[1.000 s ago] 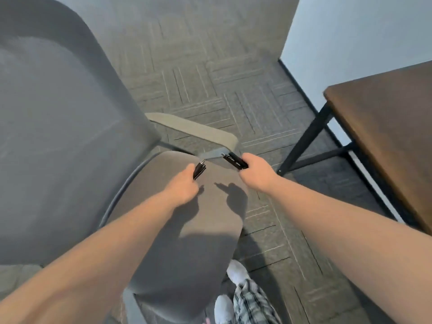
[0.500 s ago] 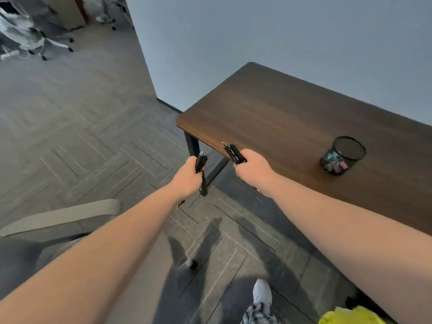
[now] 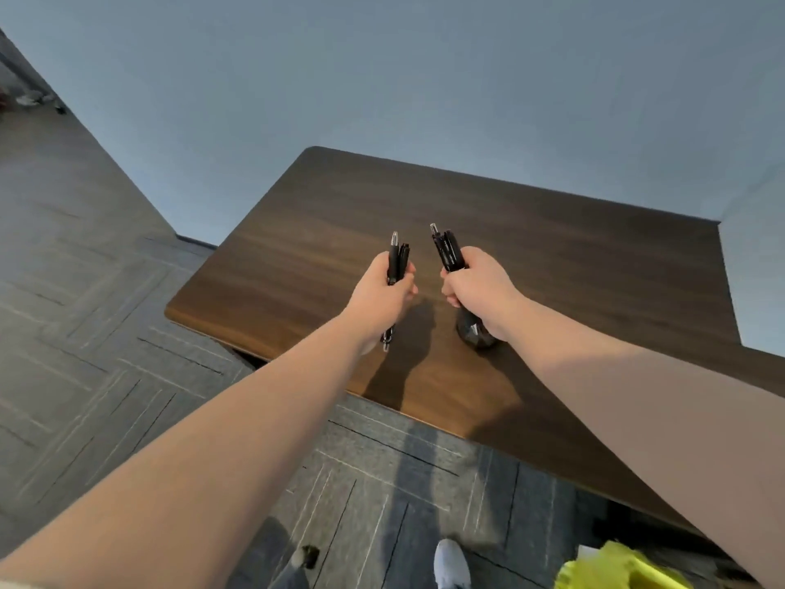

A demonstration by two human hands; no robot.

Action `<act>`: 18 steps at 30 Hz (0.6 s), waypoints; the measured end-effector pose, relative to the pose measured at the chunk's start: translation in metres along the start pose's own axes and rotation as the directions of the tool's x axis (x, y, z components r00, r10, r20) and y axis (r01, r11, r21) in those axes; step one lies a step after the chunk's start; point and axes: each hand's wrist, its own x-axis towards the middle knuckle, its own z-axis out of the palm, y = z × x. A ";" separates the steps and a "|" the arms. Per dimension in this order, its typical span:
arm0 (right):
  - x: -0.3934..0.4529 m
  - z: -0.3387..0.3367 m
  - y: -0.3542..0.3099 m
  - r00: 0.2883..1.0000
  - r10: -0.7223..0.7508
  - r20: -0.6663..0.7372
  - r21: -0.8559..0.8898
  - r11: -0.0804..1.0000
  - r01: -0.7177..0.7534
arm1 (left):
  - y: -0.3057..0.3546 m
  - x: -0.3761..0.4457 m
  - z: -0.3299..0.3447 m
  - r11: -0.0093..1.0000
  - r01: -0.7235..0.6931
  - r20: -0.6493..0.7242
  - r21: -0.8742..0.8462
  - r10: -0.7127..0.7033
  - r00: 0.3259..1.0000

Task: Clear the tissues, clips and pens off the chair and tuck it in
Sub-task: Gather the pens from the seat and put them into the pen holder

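Both hands are held out over the dark wooden desk. My left hand grips a small bunch of black pens, tips up, with one end poking out below the fist. In my right hand is another bunch of black pens, also pointing up. Right under the right wrist stands a black mesh pen cup, mostly hidden by the hand. The chair, tissues and clips are out of view.
A pale blue wall runs behind the desk. Grey patterned carpet covers the floor to the left and below. My white shoe and something yellow-green show at the bottom edge.
The view swung from the chair seat to the desk. Both hands carried the pens over the desk top, and the right hand now hangs above the pen cup.
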 end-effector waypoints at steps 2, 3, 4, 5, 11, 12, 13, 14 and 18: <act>0.012 -0.016 0.002 1.000 0.010 -0.027 0.053 0.999 -0.008 | 0.011 0.015 0.021 0.999 -0.013 0.017 -0.045 0.014 1.000; 0.016 -0.023 0.003 0.999 0.018 -0.039 0.077 0.997 -0.015 | 0.016 0.021 0.031 0.996 -0.014 0.027 -0.084 0.016 0.999; 0.020 -0.029 0.005 0.998 0.026 -0.052 0.104 0.994 -0.021 | 0.020 0.027 0.040 0.991 -0.015 0.035 -0.132 0.020 0.999; 0.024 -0.034 0.007 0.997 0.033 -0.063 0.124 0.992 -0.025 | 0.023 0.032 0.049 0.985 -0.018 0.037 -0.170 0.024 0.999; 0.046 -0.051 0.024 0.993 0.062 -0.102 0.204 0.978 -0.040 | 0.033 0.057 0.086 0.966 0.017 0.038 -0.258 -0.008 0.999; 0.049 -0.053 0.028 0.992 0.072 -0.103 0.231 0.972 -0.047 | 0.032 0.060 0.090 0.960 0.035 0.045 -0.277 -0.024 0.999; 0.050 -0.054 0.032 0.992 0.083 -0.098 0.254 0.965 -0.056 | 0.030 0.063 0.095 0.953 0.048 0.047 -0.300 -0.036 0.998; 0.052 -0.055 0.035 0.992 0.090 -0.092 0.270 0.961 -0.062 | 0.029 0.066 0.099 0.948 0.053 0.045 -0.314 -0.041 0.998; 0.059 -0.057 0.049 0.994 0.087 -0.072 0.287 0.956 -0.063 | 0.024 0.073 0.112 0.952 0.075 0.053 -0.298 -0.062 0.997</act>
